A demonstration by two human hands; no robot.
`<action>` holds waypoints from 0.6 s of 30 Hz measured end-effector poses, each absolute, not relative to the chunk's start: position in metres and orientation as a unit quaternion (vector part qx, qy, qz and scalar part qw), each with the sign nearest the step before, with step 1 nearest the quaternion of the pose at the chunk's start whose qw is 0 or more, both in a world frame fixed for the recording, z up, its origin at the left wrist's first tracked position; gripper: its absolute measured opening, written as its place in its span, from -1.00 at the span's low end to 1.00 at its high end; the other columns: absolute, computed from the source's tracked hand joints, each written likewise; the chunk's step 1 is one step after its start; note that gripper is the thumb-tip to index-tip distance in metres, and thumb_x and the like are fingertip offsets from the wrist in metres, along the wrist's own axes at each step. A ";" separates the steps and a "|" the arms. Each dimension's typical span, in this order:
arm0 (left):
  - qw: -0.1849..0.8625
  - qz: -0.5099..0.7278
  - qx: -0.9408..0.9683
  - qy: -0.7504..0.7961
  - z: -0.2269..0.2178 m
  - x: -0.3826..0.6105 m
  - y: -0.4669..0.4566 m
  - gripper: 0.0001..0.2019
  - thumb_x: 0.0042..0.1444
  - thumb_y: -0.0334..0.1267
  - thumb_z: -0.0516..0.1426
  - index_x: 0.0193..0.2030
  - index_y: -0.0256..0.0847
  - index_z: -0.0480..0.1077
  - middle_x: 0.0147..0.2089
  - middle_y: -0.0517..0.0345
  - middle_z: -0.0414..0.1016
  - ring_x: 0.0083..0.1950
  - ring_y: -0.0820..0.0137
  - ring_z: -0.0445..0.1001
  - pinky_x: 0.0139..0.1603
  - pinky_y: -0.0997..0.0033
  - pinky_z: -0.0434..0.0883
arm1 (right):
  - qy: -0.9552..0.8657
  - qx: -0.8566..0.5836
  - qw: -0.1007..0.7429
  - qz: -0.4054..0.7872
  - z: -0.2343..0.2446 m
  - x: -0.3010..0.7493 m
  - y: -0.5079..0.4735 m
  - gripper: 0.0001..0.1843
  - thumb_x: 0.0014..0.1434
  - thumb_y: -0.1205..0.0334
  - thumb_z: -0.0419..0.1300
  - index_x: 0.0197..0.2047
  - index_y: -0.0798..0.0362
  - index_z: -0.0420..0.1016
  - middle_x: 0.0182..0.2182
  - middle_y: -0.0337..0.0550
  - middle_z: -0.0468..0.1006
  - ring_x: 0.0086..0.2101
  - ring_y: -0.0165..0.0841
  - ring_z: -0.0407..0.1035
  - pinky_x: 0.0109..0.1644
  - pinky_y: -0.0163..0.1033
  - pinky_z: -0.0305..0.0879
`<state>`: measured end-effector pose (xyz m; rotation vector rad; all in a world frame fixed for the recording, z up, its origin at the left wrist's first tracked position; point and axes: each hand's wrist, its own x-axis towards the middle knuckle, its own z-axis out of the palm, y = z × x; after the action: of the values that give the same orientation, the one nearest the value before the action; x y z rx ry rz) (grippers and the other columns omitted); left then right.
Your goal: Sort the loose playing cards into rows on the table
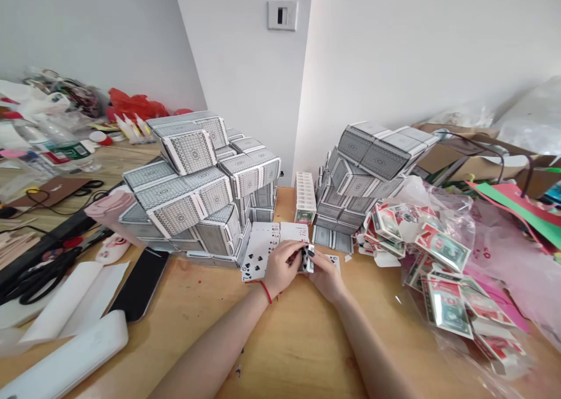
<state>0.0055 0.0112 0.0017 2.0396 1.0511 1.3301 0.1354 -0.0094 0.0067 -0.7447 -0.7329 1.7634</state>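
Observation:
My left hand (281,266), with a red string round its wrist, is closed with bent fingers on small playing cards (310,266). From the other side my right hand (326,276), with dark-painted nails, grips the same cards by their edge. How many cards are held is hidden by the fingers. Beneath and behind the hands, face-up playing cards (256,256) lie in overlapping rows on the wooden table (280,358). A blank white area shows between the fanned cards, just beyond my left hand.
Stacked blocks with grey card-back patterns (188,194) rise on the left, and a similar stack (368,159) on the right. A white-sided upright pile (305,194) stands between. Red-green card boxes (445,302) lie right. A phone (141,282) and scissors (46,270) lie left.

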 end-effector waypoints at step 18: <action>0.157 0.547 0.675 0.470 -0.005 0.002 0.006 -0.83 0.03 -0.40 0.06 -0.19 -0.22 0.34 -0.28 0.09 0.47 -0.27 0.42 0.45 -0.26 0.42 0.41 | -0.269 -0.304 0.524 0.748 0.004 0.133 -0.010 -0.77 0.01 0.15 0.20 -0.23 0.01 0.46 -0.28 -0.16 0.49 -0.34 -0.32 0.34 -0.26 -0.19 0.29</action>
<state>0.0019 0.0064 -0.0052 1.9330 1.3452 1.5644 0.1333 -0.0102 0.0043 -0.7280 -0.6445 1.7912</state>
